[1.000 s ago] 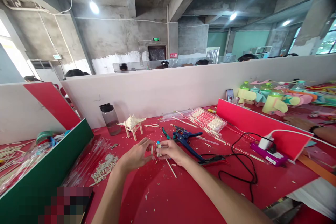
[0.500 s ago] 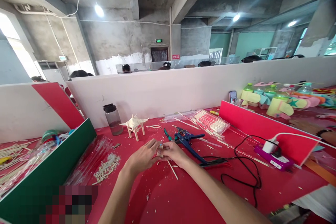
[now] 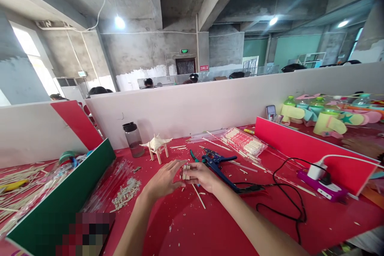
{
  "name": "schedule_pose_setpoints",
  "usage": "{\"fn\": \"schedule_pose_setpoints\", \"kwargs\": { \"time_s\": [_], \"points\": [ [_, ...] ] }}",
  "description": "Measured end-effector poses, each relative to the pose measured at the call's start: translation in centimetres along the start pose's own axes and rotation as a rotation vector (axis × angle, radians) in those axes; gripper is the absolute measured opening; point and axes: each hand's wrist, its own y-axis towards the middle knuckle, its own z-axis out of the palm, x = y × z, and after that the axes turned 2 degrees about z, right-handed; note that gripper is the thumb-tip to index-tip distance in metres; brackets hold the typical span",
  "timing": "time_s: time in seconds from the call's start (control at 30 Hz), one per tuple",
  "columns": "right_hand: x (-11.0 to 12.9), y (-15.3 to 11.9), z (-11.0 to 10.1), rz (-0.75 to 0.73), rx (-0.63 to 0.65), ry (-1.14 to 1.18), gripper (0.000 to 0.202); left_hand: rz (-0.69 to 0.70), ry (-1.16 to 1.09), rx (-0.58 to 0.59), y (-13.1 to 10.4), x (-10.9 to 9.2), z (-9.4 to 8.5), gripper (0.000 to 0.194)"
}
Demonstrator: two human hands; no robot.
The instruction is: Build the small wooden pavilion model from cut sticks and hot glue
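Both hands meet near the center of the frame, above the red worktop [image 3: 192, 235]. The right hand [image 3: 203, 177] has its grip closed on a small bundle of short pale sticks [image 3: 186, 173], pinching it from the right between thumb and fingers. The left hand [image 3: 161, 180] curves around the bundle's left side, its grip parted, with the thumb below the fingers; whether its fingertips touch the sticks I cannot tell.

Just below the right hand, a loose stick [image 3: 199, 198] slants across the worktop. Just beyond that hand, right of center, lies a blue-handled tool [image 3: 222, 175]. Left of center, above the left hand, a miniature stick pavilion [image 3: 157, 143] stands upright on its legs, near a dark-capped bottle [image 3: 132, 138]. Toward the lower left, a pile of short stick pieces [image 3: 127, 196] lies between the left forearm and a green divider [image 3: 72, 194].

Right of center and farther back is a clear packet of sticks [image 3: 244, 142]. At the right, a purple power strip [image 3: 322, 186] lies in front of a red divider [image 3: 312, 152]; beyond it, another person's hand [image 3: 361, 147] shows blurred.
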Motion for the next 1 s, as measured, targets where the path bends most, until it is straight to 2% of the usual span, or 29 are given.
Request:
{"fn": "schedule_pose_setpoints", "kwargs": {
  "time_s": [0.33,0.53,1.0],
  "points": [
    [0.4,-0.6,1.1,0.030,0.106,0.022,0.046,-0.057,-0.201,-0.168,-1.6,-0.4,1.4,0.064],
    [-0.1,-0.7,1.5,0.084,0.112,0.000,0.049,-0.068,-0.313,-0.248,-2.5,-0.5,2.4,0.065],
    [-0.5,-0.4,1.4,0.089,0.092,0.031,0.059,-0.066,-0.223,-0.307,-2.5,-0.6,2.3,0.052]
  ]
}}
